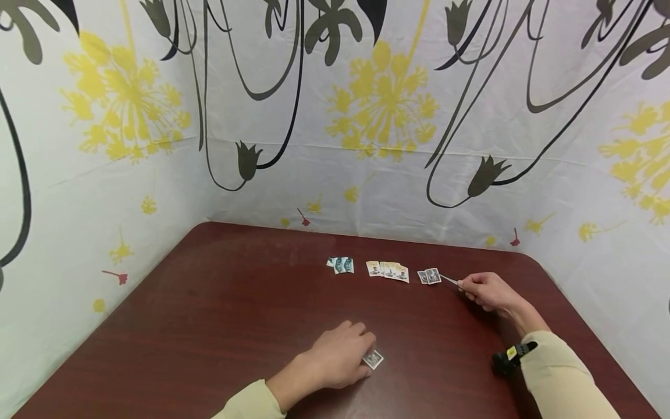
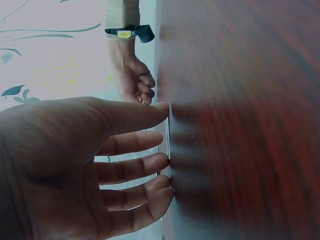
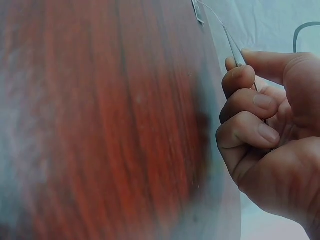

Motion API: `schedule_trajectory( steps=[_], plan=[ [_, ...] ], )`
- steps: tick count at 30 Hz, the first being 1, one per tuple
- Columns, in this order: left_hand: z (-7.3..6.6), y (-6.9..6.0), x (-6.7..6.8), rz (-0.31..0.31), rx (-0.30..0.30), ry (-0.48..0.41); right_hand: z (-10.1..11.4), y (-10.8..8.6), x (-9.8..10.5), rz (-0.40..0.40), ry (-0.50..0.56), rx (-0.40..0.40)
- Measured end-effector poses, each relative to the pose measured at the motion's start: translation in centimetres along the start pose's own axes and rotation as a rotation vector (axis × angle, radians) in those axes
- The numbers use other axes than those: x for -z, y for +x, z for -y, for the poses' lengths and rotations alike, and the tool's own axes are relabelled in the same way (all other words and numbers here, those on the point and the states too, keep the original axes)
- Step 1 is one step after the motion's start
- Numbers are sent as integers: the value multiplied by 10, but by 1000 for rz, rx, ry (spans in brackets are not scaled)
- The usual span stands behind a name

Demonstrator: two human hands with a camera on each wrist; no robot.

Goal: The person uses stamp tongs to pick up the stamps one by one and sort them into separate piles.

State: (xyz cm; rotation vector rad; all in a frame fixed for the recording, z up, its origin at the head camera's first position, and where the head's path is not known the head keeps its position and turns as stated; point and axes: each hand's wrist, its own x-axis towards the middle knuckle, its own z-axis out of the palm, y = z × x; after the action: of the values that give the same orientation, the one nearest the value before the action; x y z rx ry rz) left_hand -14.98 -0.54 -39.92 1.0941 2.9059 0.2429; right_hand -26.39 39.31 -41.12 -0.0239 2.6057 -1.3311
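Observation:
In the head view my right hand (image 1: pixel 488 291) pinches slim metal tweezers (image 1: pixel 449 280), also seen in the right wrist view as tweezers (image 3: pixel 234 47) between thumb and curled fingers. Their tip reaches the edge of a grey stamp (image 1: pixel 432 276), which overlaps another grey stamp (image 1: pixel 421 277). Lower in the head view, my left hand (image 1: pixel 340 355) rests on the table with a grey stamp (image 1: pixel 374 359) beside its thumb and fingers, partly hidden. The left wrist view shows slightly bent fingers, their fingertips (image 2: pixel 161 162) at the tabletop.
A row on the dark red table (image 1: pixel 235 302) holds overlapping blue-green stamps (image 1: pixel 343 265) and several yellowish stamps (image 1: pixel 389 270), left of the grey ones. A white patterned cloth (image 1: pixel 314 192) hangs behind and at both sides. A black band (image 1: pixel 510 358) circles the right wrist.

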Motion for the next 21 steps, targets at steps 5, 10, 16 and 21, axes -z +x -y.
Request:
schedule_trajectory(
  steps=[5, 10, 16, 21],
  plan=[
    [0, 0, -2, 2, 1, 6, 0, 3, -1, 20, -1, 2],
    [-1, 1, -3, 3, -2, 18, -1, 6, -3, 20, -5, -26],
    [-1, 1, -3, -1, -4, 24, 1, 8, -3, 37, -35, -47],
    [0, 0, -1, -11, -1, 17, 7, 11, -2, 70, -52, -40]
  ],
)
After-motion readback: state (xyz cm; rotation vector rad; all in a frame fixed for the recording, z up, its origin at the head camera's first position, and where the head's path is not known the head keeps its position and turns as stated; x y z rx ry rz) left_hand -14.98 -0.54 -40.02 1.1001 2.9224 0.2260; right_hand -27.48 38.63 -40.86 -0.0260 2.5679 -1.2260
